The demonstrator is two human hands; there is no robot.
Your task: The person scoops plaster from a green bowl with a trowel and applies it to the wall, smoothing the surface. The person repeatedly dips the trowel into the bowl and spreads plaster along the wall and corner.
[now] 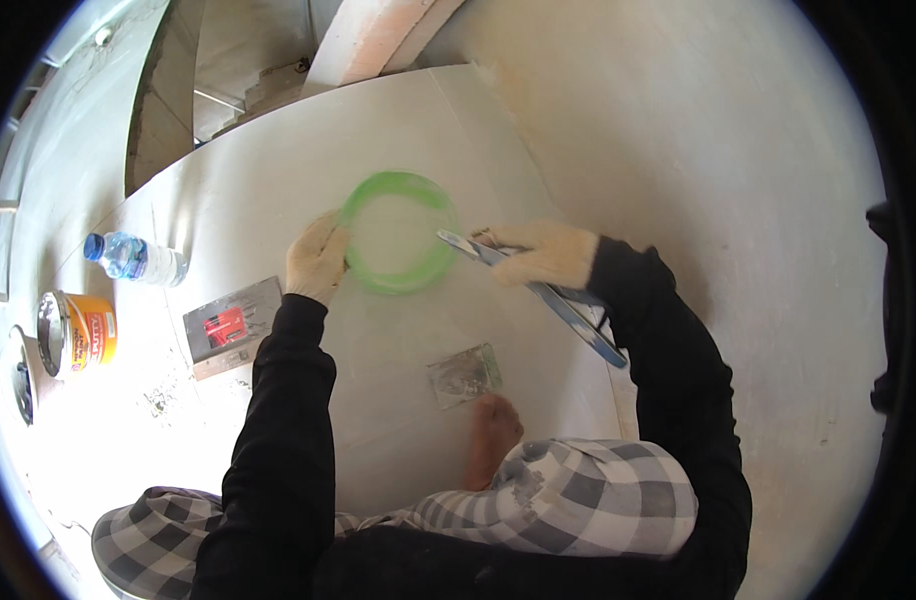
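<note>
My left hand point(316, 258), in a cream glove, grips the left edge of a round, green-rimmed object point(403, 282) with a pale middle. To its right my gloved right hand point(541, 252) is closed on a long, flat metal tool point(588, 330) with a blue-grey edge, which slants from near the green rim down to the right. Below my left hand and to the left lies a steel plate point(248, 300) with a red part point(225, 327). A small, worn translucent sheet or plate point(463, 375) lies beside my bare foot point(493, 430).
A water bottle point(143, 258) with a blue cap and an orange bucket point(90, 332) stand at the left, beside a dark round container point(20, 377). A pale wall point(758, 260) rises at the right. An opening point(228, 60) with a pale beam point(358, 40) is beyond the white surface point(358, 130).
</note>
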